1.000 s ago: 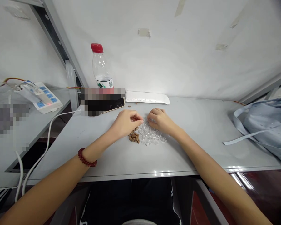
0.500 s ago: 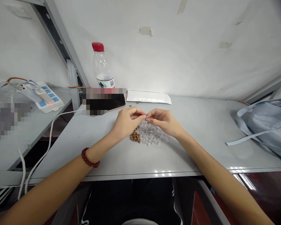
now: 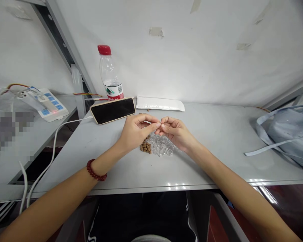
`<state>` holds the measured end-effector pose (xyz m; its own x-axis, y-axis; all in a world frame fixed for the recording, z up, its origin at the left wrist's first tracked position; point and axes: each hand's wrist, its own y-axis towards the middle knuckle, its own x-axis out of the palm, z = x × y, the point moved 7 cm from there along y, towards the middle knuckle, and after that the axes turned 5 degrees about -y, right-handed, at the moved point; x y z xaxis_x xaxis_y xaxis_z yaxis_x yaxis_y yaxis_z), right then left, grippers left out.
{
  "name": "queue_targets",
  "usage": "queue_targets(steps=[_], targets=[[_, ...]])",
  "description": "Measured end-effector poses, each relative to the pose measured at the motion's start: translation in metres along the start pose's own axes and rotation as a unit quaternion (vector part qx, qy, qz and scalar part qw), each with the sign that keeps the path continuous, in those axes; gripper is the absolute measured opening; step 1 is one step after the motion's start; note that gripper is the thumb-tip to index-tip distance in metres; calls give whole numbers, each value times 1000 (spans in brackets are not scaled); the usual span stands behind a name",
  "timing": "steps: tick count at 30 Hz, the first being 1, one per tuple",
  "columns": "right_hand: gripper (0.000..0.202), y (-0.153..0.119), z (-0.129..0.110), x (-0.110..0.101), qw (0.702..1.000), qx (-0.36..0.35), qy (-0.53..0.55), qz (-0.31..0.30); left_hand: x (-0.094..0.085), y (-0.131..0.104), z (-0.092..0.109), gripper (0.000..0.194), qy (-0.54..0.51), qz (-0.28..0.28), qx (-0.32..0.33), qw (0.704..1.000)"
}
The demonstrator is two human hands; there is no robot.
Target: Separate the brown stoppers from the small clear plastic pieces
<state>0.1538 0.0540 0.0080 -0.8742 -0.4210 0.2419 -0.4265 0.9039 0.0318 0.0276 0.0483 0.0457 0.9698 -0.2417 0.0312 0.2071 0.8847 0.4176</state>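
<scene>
Hands (image 3: 134, 132) meet by plastic pieces (image 3: 163, 147), well inside desk's front edge (image 3: 151, 190).

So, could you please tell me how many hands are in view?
2: the left hand, nearer the brown pieces, and the right hand, nearer the clear plastic pieces.

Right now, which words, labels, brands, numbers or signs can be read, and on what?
None legible for certain.
Bottle label: white lettering on its red band, partly hidden and too small; barcode too fine.
Phone: dark screen, no text visible.
Power strip: no readable marking.
Dark trousers: white mark at the frame's bottom, unreadable.
Brown pieces and clear plastic pieces: no lettering visible.
</scene>
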Motion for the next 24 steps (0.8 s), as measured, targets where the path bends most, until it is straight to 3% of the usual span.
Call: queue_targets(steps=[12,19,24], targets=[[10,-1,4,6,998,16,65,-18,-1,-2,5,3,7,11,60,998],[16,-2,7,9,997,34,55,-34,1,-4,15,4,65,13,134,989],[24,-5,8,11,997,49,27,-58,-2,-2,10,1,41,12,93,995]])
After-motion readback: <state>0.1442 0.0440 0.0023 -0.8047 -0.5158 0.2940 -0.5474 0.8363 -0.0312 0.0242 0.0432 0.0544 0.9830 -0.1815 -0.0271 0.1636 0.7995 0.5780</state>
